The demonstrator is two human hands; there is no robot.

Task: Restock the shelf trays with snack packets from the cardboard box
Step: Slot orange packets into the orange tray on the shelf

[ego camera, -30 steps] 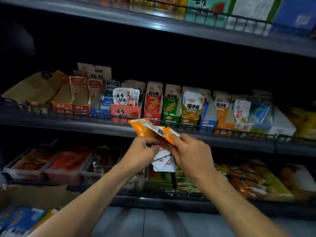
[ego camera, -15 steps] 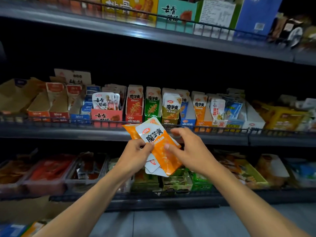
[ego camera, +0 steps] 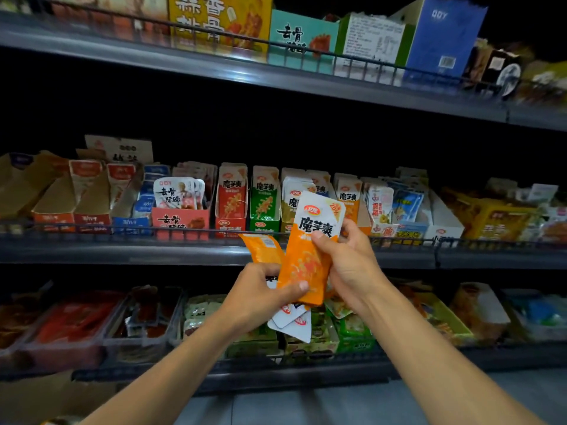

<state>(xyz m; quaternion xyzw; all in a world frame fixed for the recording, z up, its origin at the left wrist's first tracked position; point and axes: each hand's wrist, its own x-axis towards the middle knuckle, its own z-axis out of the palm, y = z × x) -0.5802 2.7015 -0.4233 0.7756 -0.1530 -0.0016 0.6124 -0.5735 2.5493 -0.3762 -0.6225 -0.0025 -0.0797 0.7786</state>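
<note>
- A dark metal shelving unit (ego camera: 184, 69) fills the view, its three boards one above another.
- A low wire rail (ego camera: 399, 240) runs along the front edge of the middle board (ego camera: 122, 253); the top board carries a like rail.
- Behind the boards the back of the unit is black and unlit.
- Light falls from the front, so the board edges show grey.
- Below the bottom board (ego camera: 245, 375) lies a grey floor (ego camera: 337, 406).

Orange-white foil snack packet (ego camera: 310, 240) w/ black "魔芋爽"; same on red carton tray (ego camera: 230, 200) & green carton tray (ego camera: 264, 201). Tall blue cardboard box (ego camera: 441, 41), top shelf: "QDY".
</note>
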